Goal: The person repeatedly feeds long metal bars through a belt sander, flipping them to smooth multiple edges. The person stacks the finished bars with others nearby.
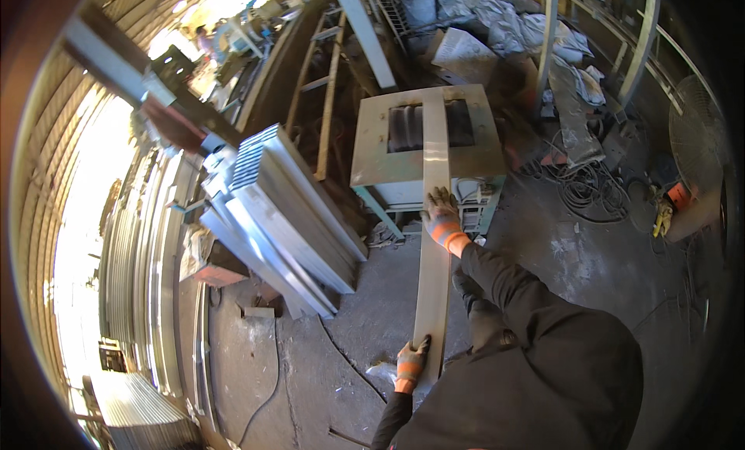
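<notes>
A long flat metal bar (434, 287) runs away from me, its far part lying over the machine (375, 164) with a metal top and a dark opening. Both my hands wear grey and orange gloves. My left hand (411, 363) is closed around the left edge of the bar near its close end, its underside hidden. Farther along, just before the machine, my right hand (442, 215) lies on top of the bar with its fingers stretched out. A dark ribbed roller (407, 128) shows in the opening, partly covered by the bar.
Left of the machine leans a stack of long metal profiles (299, 209). More long bars (159, 271) stand farther left. Black cable coils (594, 194) lie on the floor at right, near a large fan (696, 132). A thin cable (349, 357) crosses the floor left of the bar.
</notes>
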